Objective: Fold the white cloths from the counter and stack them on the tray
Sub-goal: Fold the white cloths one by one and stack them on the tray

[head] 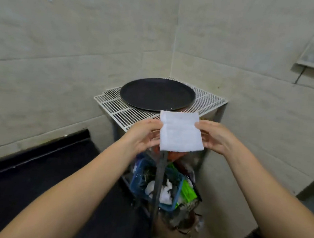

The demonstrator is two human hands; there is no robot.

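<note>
Two hands hold one folded white cloth (181, 132) up in the air, just in front of the white wire rack (115, 108), which serves here as the landmark. The left hand (143, 134) pinches the cloth's left edge, thumb on the face and fingers curled behind; the right hand (213, 136) pinches the right edge in the same way. The cloth is a flat, nearly square piece, slightly tilted, its upper edge overlapping the rack's front rim in the view.

On top of the rack lies a round black tray (157, 93), flat, with nothing on it. The cloth is near the tray but not touching it.

Below the rack's front edge sits a blue basket (180, 184) filled with crumpled white and green items that cannot be made out clearly. Left of the rack, lower down, runs a black desk (35, 175) against the tiled wall (64, 45).
</note>
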